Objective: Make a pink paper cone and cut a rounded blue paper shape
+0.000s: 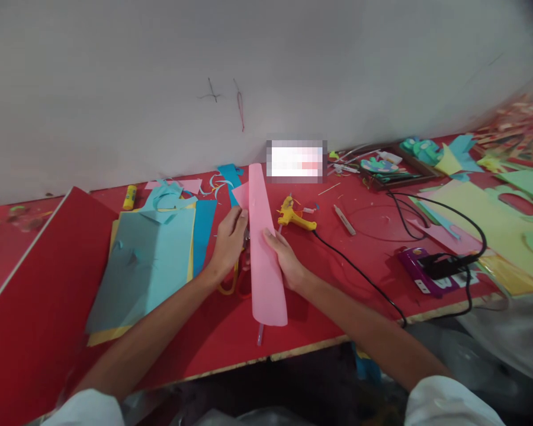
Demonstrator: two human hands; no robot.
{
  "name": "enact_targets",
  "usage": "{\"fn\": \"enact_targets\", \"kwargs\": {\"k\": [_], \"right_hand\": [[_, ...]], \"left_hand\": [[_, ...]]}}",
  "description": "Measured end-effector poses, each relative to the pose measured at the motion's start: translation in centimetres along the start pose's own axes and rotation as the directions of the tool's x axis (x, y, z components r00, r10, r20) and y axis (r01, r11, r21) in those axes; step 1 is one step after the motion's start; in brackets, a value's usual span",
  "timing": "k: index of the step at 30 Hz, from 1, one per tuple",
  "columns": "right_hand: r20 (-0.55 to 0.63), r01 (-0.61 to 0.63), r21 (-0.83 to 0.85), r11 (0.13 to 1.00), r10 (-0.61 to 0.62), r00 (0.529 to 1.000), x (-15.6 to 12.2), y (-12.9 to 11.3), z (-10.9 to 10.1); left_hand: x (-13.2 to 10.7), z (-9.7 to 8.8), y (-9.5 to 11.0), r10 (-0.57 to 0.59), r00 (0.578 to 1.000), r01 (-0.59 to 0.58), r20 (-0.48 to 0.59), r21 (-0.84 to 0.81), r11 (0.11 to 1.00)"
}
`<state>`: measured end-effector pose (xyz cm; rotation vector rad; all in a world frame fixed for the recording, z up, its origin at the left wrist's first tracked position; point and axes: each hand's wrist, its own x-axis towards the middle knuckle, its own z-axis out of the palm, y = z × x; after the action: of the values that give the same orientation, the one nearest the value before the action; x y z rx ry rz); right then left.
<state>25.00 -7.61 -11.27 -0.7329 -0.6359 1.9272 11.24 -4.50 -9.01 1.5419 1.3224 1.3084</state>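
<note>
Pink paper (267, 275) bends lengthwise into a long, narrow, rounded shape.

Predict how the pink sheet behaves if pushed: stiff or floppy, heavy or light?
Likely light for its size: the pink sheet looks thin. Probably bends easily across its width, since it is curled long and narrow in the right hand. That curl may stiffen it end to end; its long body shows no obvious sag.
</note>
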Motion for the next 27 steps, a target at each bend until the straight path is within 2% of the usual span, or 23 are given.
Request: {"fn": "enact_targets", "kwargs": {"k": [7,16,23,27], "right_hand": [[0.025,-0.028,-0.005,1.000,0.028,0.999,-0.13,-0.13,0.01],[0.003,-0.027,0.010,1.000,0.027,1.000,-0.19,-0.36,0.15],[-0.084,0.084,-0.084,0.993,-0.091,0.992,-0.13,0.08,-0.01],[-0.096,0.124,-0.163,0.979,-0.141,0.985,0.06,0.15,-0.20]], "left_hand": [[0.43,-0.65,0.12,0.115,0.993,-0.116,0.021,0.222,0.968],[0.38,-0.86,-0.45,0.329,0.938,-0.343,0.105,0.405,0.848],[0.10,-1.08,-0.01,0.324,0.930,-0.367,0.175,0.505,0.781],[-0.20,-0.89,0.04,0.338,0.917,-0.396,0.213,0.585,0.707]]}}
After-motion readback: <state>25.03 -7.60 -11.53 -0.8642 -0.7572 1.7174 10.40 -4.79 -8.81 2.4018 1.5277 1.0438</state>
